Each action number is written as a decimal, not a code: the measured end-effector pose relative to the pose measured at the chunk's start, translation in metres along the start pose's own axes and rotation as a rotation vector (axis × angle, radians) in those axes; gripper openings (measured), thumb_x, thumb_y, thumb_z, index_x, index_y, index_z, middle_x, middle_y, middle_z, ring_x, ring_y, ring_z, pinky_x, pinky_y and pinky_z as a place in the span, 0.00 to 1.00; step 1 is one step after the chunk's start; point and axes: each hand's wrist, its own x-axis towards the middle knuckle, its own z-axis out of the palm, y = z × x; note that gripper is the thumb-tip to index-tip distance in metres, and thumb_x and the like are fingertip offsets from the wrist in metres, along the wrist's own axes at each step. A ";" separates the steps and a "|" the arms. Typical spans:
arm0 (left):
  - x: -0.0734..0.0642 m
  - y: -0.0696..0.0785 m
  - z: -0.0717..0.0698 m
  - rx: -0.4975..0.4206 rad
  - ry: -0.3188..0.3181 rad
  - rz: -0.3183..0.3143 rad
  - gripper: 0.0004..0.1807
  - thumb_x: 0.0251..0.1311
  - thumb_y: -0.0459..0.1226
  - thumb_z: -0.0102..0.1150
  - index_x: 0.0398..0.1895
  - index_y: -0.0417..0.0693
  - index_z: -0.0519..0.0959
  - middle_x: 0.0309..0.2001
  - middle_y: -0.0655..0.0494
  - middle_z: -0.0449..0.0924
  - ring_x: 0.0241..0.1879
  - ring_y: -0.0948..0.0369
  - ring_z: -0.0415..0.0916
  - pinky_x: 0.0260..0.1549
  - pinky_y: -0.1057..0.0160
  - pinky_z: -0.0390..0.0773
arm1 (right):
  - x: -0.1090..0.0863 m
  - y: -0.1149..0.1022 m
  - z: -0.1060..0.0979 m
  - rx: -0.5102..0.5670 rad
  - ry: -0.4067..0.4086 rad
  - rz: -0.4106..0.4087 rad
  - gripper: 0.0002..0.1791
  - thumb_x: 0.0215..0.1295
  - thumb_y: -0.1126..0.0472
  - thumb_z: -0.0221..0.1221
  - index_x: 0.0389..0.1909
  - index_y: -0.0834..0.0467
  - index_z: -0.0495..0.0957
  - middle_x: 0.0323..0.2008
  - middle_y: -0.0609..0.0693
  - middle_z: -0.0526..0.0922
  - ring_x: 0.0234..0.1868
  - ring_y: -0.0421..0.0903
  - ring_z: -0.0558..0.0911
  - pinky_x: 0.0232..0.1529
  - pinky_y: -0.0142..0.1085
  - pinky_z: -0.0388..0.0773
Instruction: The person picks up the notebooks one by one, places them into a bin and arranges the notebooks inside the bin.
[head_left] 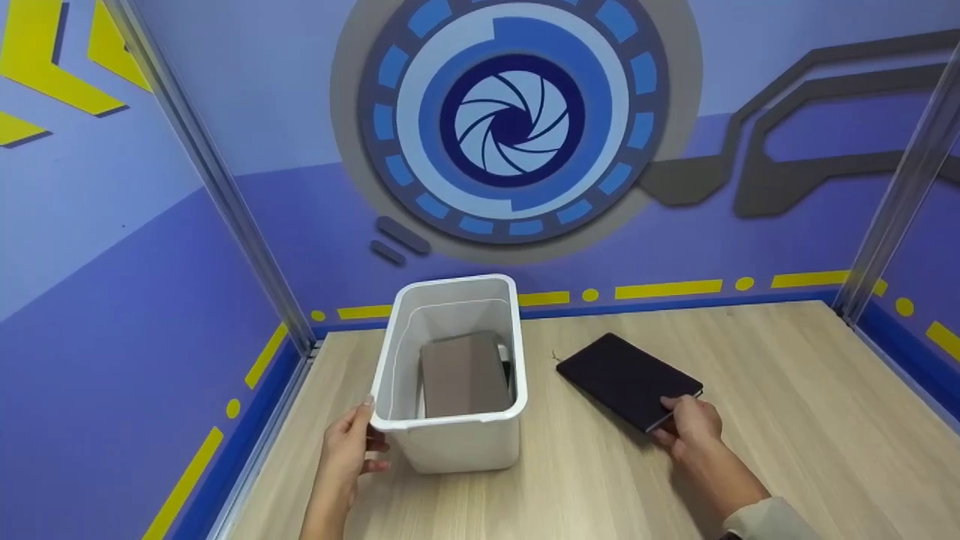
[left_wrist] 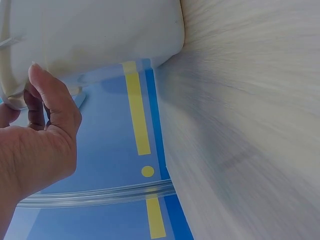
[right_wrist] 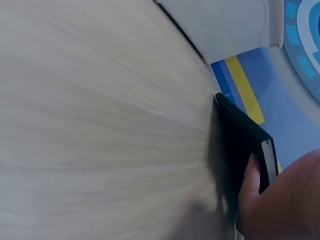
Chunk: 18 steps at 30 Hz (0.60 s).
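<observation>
A white plastic bin (head_left: 457, 450) stands on the table, with a brownish-grey notebook (head_left: 463, 375) lying inside it over other items that are mostly hidden. My left hand (head_left: 349, 446) grips the bin at its near left rim corner; the left wrist view shows the fingers (left_wrist: 55, 97) curled at that corner. To the right of the bin, my right hand (head_left: 694, 427) holds a black notebook (head_left: 626, 379) by its near right corner, thumb on the cover and fingers beneath. In the right wrist view the notebook (right_wrist: 240, 130) is tilted, with its page edges showing.
The light wood-grain table (head_left: 570, 480) runs back to a blue and purple printed wall (head_left: 300, 217). A metal frame post (head_left: 217, 180) rises at the left and another post (head_left: 900, 172) at the right. The bin's far end is close to the back wall.
</observation>
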 end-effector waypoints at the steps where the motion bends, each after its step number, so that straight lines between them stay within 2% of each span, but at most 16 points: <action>1: 0.000 0.000 0.001 -0.002 0.001 -0.001 0.27 0.83 0.55 0.46 0.55 0.39 0.80 0.33 0.54 0.77 0.33 0.59 0.78 0.23 0.62 0.87 | 0.000 0.000 -0.002 0.012 -0.015 0.010 0.32 0.76 0.67 0.54 0.75 0.70 0.56 0.48 0.54 0.76 0.37 0.40 0.85 0.41 0.38 0.91; 5: 0.000 0.000 0.002 -0.005 -0.001 -0.005 0.27 0.83 0.55 0.46 0.56 0.39 0.80 0.33 0.54 0.78 0.33 0.59 0.79 0.24 0.63 0.87 | 0.002 -0.001 -0.007 0.033 -0.036 0.038 0.31 0.72 0.70 0.57 0.73 0.71 0.59 0.42 0.52 0.78 0.36 0.41 0.86 0.42 0.39 0.92; 11: 0.000 0.000 0.002 -0.015 -0.006 -0.004 0.28 0.83 0.54 0.46 0.57 0.38 0.80 0.33 0.54 0.78 0.33 0.59 0.79 0.24 0.62 0.87 | 0.004 0.001 -0.010 0.090 -0.039 0.052 0.22 0.71 0.70 0.59 0.64 0.64 0.67 0.33 0.46 0.83 0.35 0.39 0.87 0.41 0.39 0.92; 18: 0.002 -0.001 0.001 -0.009 -0.012 -0.011 0.27 0.84 0.54 0.45 0.54 0.38 0.80 0.33 0.55 0.77 0.33 0.59 0.78 0.24 0.62 0.88 | 0.006 0.007 -0.014 0.022 -0.077 0.029 0.19 0.72 0.70 0.59 0.61 0.61 0.69 0.32 0.44 0.85 0.35 0.39 0.89 0.40 0.36 0.91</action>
